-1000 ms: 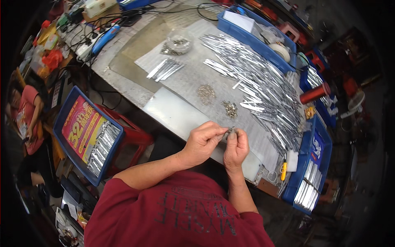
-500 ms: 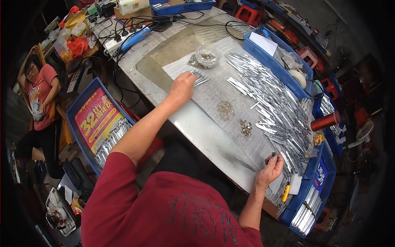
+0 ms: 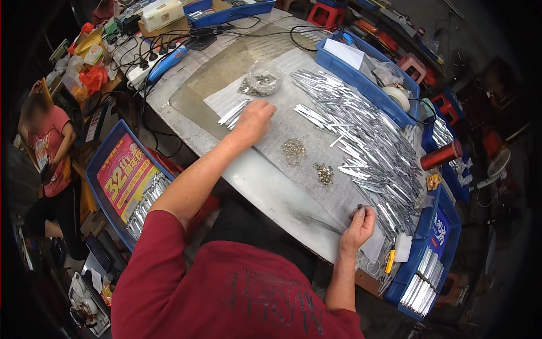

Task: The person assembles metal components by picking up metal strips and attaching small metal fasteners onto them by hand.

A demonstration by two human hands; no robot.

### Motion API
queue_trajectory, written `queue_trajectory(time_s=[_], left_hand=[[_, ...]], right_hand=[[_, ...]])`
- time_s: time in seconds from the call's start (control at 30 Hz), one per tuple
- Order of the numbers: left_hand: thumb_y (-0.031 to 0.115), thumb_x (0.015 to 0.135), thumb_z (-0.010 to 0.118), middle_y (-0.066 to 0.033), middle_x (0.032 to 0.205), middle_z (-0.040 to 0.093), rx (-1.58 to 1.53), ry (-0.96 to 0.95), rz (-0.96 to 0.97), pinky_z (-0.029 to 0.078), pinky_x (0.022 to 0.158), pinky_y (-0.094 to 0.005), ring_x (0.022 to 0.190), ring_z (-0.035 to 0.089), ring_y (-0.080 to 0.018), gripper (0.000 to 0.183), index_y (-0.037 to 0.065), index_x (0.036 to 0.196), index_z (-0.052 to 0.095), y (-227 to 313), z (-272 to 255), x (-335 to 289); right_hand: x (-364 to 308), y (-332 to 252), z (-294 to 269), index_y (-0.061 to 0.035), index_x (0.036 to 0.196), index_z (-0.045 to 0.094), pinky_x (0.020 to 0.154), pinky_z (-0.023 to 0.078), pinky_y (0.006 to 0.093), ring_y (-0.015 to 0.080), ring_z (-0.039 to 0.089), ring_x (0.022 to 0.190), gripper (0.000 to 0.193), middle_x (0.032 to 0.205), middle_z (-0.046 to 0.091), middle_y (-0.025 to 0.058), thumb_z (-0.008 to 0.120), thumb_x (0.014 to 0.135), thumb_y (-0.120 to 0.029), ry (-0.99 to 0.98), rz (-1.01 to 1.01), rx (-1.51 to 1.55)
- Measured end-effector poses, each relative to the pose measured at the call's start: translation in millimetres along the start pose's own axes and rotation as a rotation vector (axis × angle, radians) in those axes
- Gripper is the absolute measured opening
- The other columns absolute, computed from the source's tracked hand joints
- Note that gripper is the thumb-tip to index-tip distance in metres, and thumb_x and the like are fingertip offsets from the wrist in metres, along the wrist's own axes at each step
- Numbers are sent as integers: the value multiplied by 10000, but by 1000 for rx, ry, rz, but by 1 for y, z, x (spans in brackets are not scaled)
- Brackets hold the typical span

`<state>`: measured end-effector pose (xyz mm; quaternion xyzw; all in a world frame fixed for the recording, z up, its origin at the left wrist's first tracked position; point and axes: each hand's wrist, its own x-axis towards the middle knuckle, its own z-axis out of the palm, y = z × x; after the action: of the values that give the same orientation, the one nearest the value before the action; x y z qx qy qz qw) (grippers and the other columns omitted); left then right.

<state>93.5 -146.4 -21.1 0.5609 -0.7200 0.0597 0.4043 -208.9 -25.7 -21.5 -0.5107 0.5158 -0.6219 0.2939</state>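
At the table's left part, my left hand (image 3: pixel 254 122) has its fingers curled together, back of the hand upward; whatever may be in them is hidden. Just left of it lies a small row of silver metal strips (image 3: pixel 232 114). My right hand (image 3: pixel 359 227) is pinched at the near right, with something small and dark at its fingertips, too small to name. Beside it spreads a large heap of silver strips (image 3: pixel 361 147). Between my hands are two little piles of small metal parts, one brassy (image 3: pixel 294 151) and one darker (image 3: pixel 323 174).
A clear round tub (image 3: pixel 265 77) stands on a bag of small parts. Blue trays (image 3: pixel 367 73) line the right side; another blue tray (image 3: pixel 107 148) with strips is at the left. A yellow-handled tool (image 3: pixel 390 261), a red cylinder (image 3: pixel 441 155) and cables lie around. Someone sits at the left.
My left hand has shifted right, and the small row of strips now shows on its left. My right hand stays pinched in about the same place. The view has turned slightly.
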Motion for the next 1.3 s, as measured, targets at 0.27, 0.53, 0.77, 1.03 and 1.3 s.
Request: queue_trajectory(time_s=[0.27, 0.53, 0.77, 1.03, 1.3], left_hand=[[49, 734, 519, -121, 846, 528, -95, -226, 103, 428, 721, -369, 850, 497, -292, 143, 39, 868, 569, 31, 57, 33], [65, 746, 500, -112, 843, 501, -6, -330, 150, 416, 707, -375, 841, 489, -277, 57, 37, 789, 524, 36, 70, 37], [46, 756, 500, -123, 798, 525, -145, -188, 243, 409, 656, -366, 789, 515, -278, 52, 29, 805, 495, 43, 30, 23], [18, 779, 538, -115, 732, 543, -550, -148, -272, 421, 599, -290, 675, 550, -202, 117, 4, 895, 531, 77, -37, -44], [17, 798, 539, -95, 748, 542, -613, -68, -336, 411, 595, -251, 655, 518, -181, 117, -20, 906, 564, 79, -35, -83]], right_hand=[[0, 1, -2, -15, 920, 505, 573, 363, 179, 51, 427, 642, 114, 755, 490, -1, 461, 878, -112, -50, -22, 15], [-2, 2, -2, 22, 895, 510, 526, 364, 180, 54, 427, 585, 121, 668, 488, 3, 470, 866, -89, -21, -31, -11], [-1, 1, -5, -7, 911, 507, 557, 349, 176, 46, 414, 621, 119, 729, 484, -6, 458, 879, -110, -55, -15, -36], [-2, 4, -3, 9, 910, 516, 555, 336, 163, 40, 400, 614, 116, 709, 474, -16, 495, 863, -95, -125, -6, -118], [8, -36, 24, 36, 848, 552, 575, 404, 295, 210, 501, 621, 95, 701, 533, 116, 536, 784, -32, -346, -249, -422]])
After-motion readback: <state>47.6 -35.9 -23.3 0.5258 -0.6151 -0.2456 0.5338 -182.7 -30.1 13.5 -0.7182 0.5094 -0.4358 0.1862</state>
